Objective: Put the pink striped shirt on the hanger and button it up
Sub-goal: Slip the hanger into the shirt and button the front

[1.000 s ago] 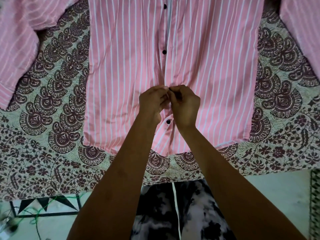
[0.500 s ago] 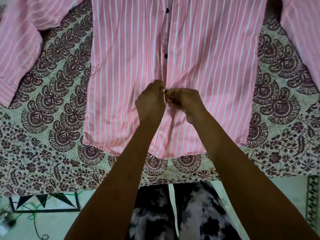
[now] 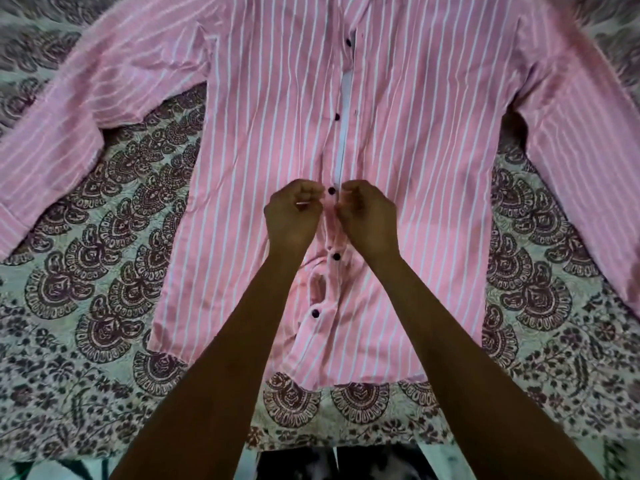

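Observation:
The pink striped shirt lies flat, front up, on a patterned bedspread, sleeves spread to both sides. Dark buttons run down its placket; one dark button shows between my two hands, two lower ones look fastened, and the placket above is parted, showing a white strip. My left hand pinches the left placket edge with curled fingers. My right hand pinches the right placket edge just beside that button. No hanger is visible; the collar is out of frame.
The bedspread with dark paisley print covers the surface under the shirt. Its near edge runs along the bottom, with my patterned trousers below it.
The view has shifted so more of the upper shirt and sleeves show. My hands have parted slightly, and a button now shows between them with two fastened ones below.

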### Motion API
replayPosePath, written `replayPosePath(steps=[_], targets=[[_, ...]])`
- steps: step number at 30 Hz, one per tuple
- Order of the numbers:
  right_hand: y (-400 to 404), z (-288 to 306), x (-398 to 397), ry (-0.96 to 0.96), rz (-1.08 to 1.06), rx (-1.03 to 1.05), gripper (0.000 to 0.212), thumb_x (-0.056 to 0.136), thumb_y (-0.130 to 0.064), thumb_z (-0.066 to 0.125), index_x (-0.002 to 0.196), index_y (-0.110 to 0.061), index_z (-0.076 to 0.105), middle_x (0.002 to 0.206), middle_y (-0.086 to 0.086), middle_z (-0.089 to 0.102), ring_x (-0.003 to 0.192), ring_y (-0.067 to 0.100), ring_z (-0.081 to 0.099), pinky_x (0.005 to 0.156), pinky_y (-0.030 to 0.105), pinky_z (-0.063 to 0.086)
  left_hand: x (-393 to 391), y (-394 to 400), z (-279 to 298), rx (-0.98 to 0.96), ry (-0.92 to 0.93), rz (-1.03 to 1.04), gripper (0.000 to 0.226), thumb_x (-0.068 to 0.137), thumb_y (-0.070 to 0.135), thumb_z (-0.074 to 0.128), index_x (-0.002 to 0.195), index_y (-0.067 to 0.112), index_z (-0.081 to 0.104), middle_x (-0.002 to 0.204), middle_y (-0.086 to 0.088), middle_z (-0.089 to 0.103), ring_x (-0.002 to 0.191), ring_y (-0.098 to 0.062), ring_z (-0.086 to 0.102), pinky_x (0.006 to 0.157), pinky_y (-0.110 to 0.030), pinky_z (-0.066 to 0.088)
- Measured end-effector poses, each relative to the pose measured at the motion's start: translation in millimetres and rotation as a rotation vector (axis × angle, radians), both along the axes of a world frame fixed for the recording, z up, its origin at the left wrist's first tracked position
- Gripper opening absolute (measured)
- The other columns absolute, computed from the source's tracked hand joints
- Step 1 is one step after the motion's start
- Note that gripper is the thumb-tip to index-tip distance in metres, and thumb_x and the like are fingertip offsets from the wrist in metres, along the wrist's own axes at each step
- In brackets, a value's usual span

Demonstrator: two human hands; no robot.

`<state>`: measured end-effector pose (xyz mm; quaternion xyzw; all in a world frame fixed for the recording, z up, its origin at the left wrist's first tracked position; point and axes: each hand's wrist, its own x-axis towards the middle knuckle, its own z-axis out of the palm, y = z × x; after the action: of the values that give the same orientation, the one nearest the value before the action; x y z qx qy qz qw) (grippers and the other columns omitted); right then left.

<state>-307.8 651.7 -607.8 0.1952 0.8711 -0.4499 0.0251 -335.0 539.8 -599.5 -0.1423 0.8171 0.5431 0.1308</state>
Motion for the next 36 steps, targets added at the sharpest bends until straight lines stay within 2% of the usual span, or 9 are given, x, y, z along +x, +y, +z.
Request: replayPosePath(steps=[3, 7, 13, 18, 20, 23, 28, 33, 36], targets=[[1.3, -10.7, -23.5, -0.126, 0.095, 0.189, 0.036, 0.078, -0.016, 0.064, 0.112, -0.007, 0.057, 0.107, 0.016, 0.058, 0.092, 0.032, 0.059, 0.078, 0.035, 0.044, -25.3, 4.5, -9.6, -0.103, 0.032, -0.164, 0.033, 0.071, -0.01, 0.052, 0.086, 0.013, 0.071, 0.08, -0.001, 0.07, 0.075, -0.013, 0.067, 0.08, -0.028, 0.054], [5.5, -13.3, -32.6, -0.229, 0.113, 0.326, 0.038, 0.077, -0.016, 0.064, 0.11, -0.002, 0.051, 0.111, 0.018, 0.052, 0.09, 0.036, 0.057, 0.071, 0.038, 0.046, -40.5, 6.8, -23.0, -0.344, 0.078, -0.445, 0.023, 0.074, 0.002, 0.06, 0.093, 0.008, 0.072, 0.095, -0.011, 0.071, 0.088, -0.026, 0.066, 0.084, -0.028, 0.049], [9.6, -15.0, -23.0, -0.146, -0.086, 0.224, 0.011, 0.076, -0.008, 0.058, 0.083, -0.001, 0.064, 0.079, 0.017, 0.066, 0.073, 0.031, 0.06, 0.067, 0.03, 0.039, -34.6, 9.1, -20.3, -0.581, 0.181, -0.589, 0.014, 0.082, 0.008, 0.056, 0.088, 0.008, 0.069, 0.088, -0.014, 0.064, 0.082, -0.032, 0.061, 0.067, -0.03, 0.038], [10.1, -7.2, -12.7, -0.199, -0.504, -0.577, 0.02, 0.077, 0.002, 0.059, 0.066, -0.013, 0.063, 0.051, -0.007, 0.058, 0.05, 0.011, 0.051, 0.054, 0.024, 0.042, -33.1, 14.0, -9.0, -0.317, 0.094, -0.353, 0.004, 0.075, 0.008, 0.065, 0.075, 0.009, 0.069, 0.072, -0.007, 0.071, 0.069, -0.022, 0.065, 0.07, -0.031, 0.05], [7.6, -2.2, -8.9, -0.176, -0.555, -0.721, 0.019, 0.08, 0.006, 0.058, 0.072, -0.01, 0.063, 0.051, -0.01, 0.058, 0.047, 0.005, 0.05, 0.05, 0.017, 0.042, -32.9, 19.5, -0.4, -0.28, 0.054, -0.32, 0.005, 0.074, 0.008, 0.066, 0.077, 0.008, 0.07, 0.075, -0.006, 0.072, 0.071, -0.021, 0.066, 0.073, -0.029, 0.05], [5.2, 2.2, -5.1, -0.12, -0.588, -0.737, 0.022, 0.081, 0.007, 0.058, 0.072, -0.013, 0.063, 0.056, -0.011, 0.062, 0.053, 0.001, 0.054, 0.056, 0.014, 0.044, -30.1, 24.8, 5.6, -0.267, 0.034, -0.322, 0.009, 0.073, 0.008, 0.063, 0.078, 0.009, 0.071, 0.078, -0.005, 0.072, 0.076, -0.02, 0.067, 0.078, -0.031, 0.051], [1.4, 3.1, -6.1, -0.109, -0.583, -0.633, 0.024, 0.081, 0.005, 0.059, 0.071, -0.017, 0.064, 0.074, -0.001, 0.065, 0.073, 0.011, 0.06, 0.083, 0.029, 0.05, -26.3, 24.6, 7.3, -0.276, 0.049, -0.324, 0.014, 0.072, 0.008, 0.059, 0.077, 0.008, 0.072, 0.077, -0.004, 0.072, 0.074, -0.019, 0.067, 0.077, -0.032, 0.051], [-4.0, 7.2, -5.6, -0.057, -0.533, -0.457, 0.008, 0.08, 0.002, 0.062, 0.082, -0.004, 0.067, 0.069, -0.011, 0.062, 0.062, -0.009, 0.058, 0.075, 0.012, 0.048, -25.0, 28.2, 11.4, -0.305, 0.064, -0.289, 0.011, 0.075, 0.007, 0.059, 0.076, 0.007, 0.07, 0.075, -0.005, 0.071, 0.072, -0.018, 0.066, 0.074, -0.028, 0.049], [-5.2, 6.3, -5.2, -0.059, -0.578, -0.459, 0.009, 0.079, 0.002, 0.062, 0.085, -0.001, 0.068, 0.07, -0.009, 0.063, 0.068, 0.0, 0.061, 0.081, 0.02, 0.051, -26.1, 28.5, 15.0, -0.247, -0.001, -0.323, 0.014, 0.076, 0.007, 0.058, 0.076, 0.009, 0.071, 0.073, -0.002, 0.071, 0.072, -0.016, 0.067, 0.075, -0.022, 0.048]])
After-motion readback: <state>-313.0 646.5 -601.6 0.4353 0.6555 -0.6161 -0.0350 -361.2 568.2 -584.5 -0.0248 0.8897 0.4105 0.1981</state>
